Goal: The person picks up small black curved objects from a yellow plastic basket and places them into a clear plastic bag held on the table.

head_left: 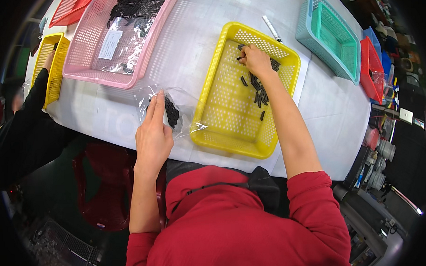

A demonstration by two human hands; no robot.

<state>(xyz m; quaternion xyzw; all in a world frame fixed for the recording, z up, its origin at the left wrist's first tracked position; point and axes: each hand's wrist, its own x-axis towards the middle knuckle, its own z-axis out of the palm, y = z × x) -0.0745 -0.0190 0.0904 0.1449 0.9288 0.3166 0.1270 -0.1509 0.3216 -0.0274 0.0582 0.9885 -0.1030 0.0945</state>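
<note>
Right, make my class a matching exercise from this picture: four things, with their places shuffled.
1. Left hand
2. Right hand
3. White pen
4. Pink basket

A. Inside the yellow basket
B. Around a white label
C. At the clear bag
D. Just outside the yellow basket's far side

Pairs: 1-C, 2-A, 3-D, 4-B

Count of the containers and other articles on the white worktop [182, 59], by kind.
Yellow baskets [221, 109], two: a large one by the near edge, a narrow one along the left edge; pink baskets [85, 39], one, left of centre; nested blue-green baskets [340, 42], two, toward the right edge; white markers [270, 27], one; black pieces [261, 96] in the large yellow basket, more than ten, overlapping, exact number indeterminable.
</note>
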